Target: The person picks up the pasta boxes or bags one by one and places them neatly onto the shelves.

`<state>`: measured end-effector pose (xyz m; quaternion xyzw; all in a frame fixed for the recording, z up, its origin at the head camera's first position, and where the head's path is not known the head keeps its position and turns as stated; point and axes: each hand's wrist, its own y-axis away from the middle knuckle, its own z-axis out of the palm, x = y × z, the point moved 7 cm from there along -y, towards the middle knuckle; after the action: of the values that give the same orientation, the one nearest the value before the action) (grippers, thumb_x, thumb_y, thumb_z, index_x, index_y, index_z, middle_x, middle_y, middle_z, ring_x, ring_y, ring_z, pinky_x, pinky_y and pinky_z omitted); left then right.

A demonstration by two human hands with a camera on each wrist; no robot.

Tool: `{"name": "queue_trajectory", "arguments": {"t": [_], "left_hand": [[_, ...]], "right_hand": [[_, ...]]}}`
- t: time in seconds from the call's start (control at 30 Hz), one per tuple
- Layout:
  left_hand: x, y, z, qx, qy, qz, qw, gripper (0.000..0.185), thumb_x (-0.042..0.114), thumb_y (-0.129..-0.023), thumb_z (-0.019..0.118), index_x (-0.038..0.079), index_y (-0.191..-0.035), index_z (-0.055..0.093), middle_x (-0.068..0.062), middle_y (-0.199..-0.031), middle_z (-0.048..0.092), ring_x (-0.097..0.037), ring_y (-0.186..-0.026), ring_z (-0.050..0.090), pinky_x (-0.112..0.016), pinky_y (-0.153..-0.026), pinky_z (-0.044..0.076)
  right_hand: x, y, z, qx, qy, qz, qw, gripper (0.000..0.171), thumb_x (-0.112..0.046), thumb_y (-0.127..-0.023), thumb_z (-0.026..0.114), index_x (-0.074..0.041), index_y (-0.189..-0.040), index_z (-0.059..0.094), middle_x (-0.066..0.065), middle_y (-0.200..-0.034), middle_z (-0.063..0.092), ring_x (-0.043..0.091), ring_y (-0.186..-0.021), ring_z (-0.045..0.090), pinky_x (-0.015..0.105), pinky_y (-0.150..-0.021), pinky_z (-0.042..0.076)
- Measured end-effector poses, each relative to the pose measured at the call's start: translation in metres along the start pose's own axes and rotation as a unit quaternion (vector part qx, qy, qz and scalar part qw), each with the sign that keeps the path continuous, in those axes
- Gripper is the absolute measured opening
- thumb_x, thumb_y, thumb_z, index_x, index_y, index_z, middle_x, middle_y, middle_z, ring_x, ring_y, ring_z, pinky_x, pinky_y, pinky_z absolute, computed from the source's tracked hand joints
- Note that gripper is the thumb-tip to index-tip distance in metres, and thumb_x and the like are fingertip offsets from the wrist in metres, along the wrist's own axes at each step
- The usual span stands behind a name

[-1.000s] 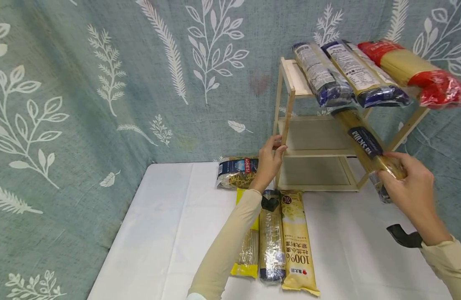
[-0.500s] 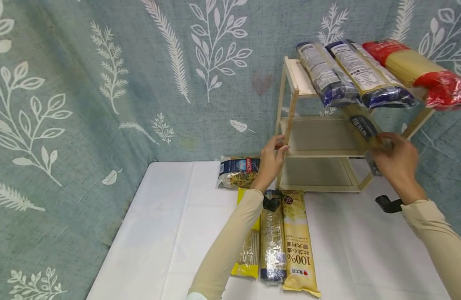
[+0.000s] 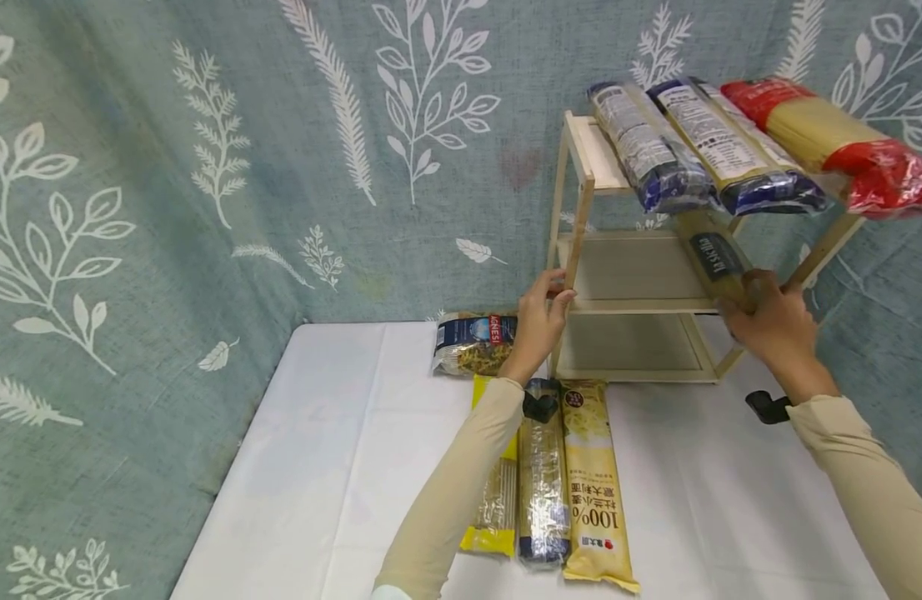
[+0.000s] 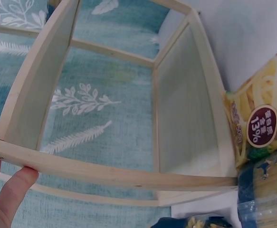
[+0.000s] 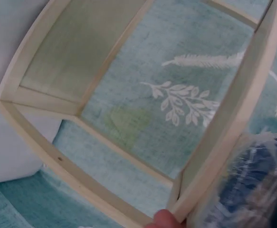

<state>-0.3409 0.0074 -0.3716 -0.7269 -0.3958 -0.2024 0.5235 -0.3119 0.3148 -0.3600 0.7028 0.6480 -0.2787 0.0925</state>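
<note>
Slanting up and back onto the rack's (image 3: 633,275) middle shelf, a long pasta packet (image 3: 712,254) is gripped at its near end by right-hand (image 3: 772,325) fingers; the left hand (image 3: 539,321) holds the front post.

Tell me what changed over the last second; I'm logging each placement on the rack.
The right hand has carried the spaghetti packet up and away from the person, sliding it farther onto the middle shelf of the wooden rack. It still grips the packet's near end. The left hand kept holding the rack's front post. The packets on the top shelf and on the table stayed put.
</note>
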Motion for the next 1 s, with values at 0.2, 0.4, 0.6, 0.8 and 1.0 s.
{"name": "queue_trajectory", "arguments": {"t": [0.2, 0.4, 0.6, 0.8, 1.0], "left_hand": [[-0.001, -0.001, 0.000, 0.001, -0.003, 0.005, 1.0000, 0.032, 0.019, -0.097, 0.054, 0.004, -0.125, 0.053, -0.013, -0.102, 0.063, -0.019, -0.092, 0.061, -0.025, -0.077, 0.050], [-0.002, -0.001, 0.001, 0.003, -0.003, 0.004, 1.0000, 0.032, 0.020, -0.097, 0.054, 0.004, -0.125, 0.053, -0.012, -0.100, 0.064, -0.019, -0.091, 0.061, -0.025, -0.077, 0.049], [-0.002, -0.001, 0.001, 0.004, -0.006, 0.006, 1.0000, 0.033, 0.021, -0.097, 0.053, 0.004, -0.125, 0.052, -0.011, -0.100, 0.063, -0.020, -0.092, 0.061, -0.025, -0.079, 0.049], [-0.003, -0.001, 0.001, 0.001, -0.003, -0.001, 1.0000, 0.033, 0.021, -0.097, 0.053, 0.004, -0.125, 0.053, -0.012, -0.101, 0.063, -0.020, -0.092, 0.061, -0.025, -0.079, 0.049], [-0.003, -0.001, 0.001, 0.002, -0.001, 0.002, 1.0000, 0.032, 0.020, -0.097, 0.053, 0.003, -0.124, 0.053, -0.012, -0.101, 0.063, -0.020, -0.092, 0.061, -0.026, -0.079, 0.049]], "right_hand": [[-0.003, 0.008, 0.002, -0.029, 0.017, -0.019, 0.999, 0.077, -0.053, -0.093, 0.046, 0.000, -0.146, 0.028, 0.049, -0.124, 0.027, 0.067, -0.096, 0.038, 0.073, -0.067, 0.031], [-0.007, 0.018, 0.000, -0.058, 0.015, -0.040, 0.997, 0.079, -0.052, -0.094, 0.047, 0.005, -0.146, 0.024, 0.049, -0.127, 0.025, 0.064, -0.108, 0.033, 0.073, -0.078, 0.030], [-0.017, 0.033, -0.012, -0.035, -0.002, -0.094, 0.995, 0.063, -0.035, -0.095, 0.054, 0.011, -0.135, 0.039, 0.046, -0.122, 0.033, 0.059, -0.112, 0.030, 0.069, -0.082, 0.028], [-0.025, 0.045, -0.023, -0.028, 0.010, -0.108, 0.994, 0.058, -0.030, -0.094, 0.057, 0.012, -0.132, 0.044, 0.044, -0.123, 0.037, 0.060, -0.114, 0.031, 0.072, -0.083, 0.027], [-0.037, 0.062, -0.032, -0.014, 0.001, -0.121, 0.993, 0.053, -0.028, -0.093, 0.061, 0.007, -0.129, 0.046, 0.040, -0.126, 0.036, 0.057, -0.114, 0.032, 0.071, -0.081, 0.027]]}}
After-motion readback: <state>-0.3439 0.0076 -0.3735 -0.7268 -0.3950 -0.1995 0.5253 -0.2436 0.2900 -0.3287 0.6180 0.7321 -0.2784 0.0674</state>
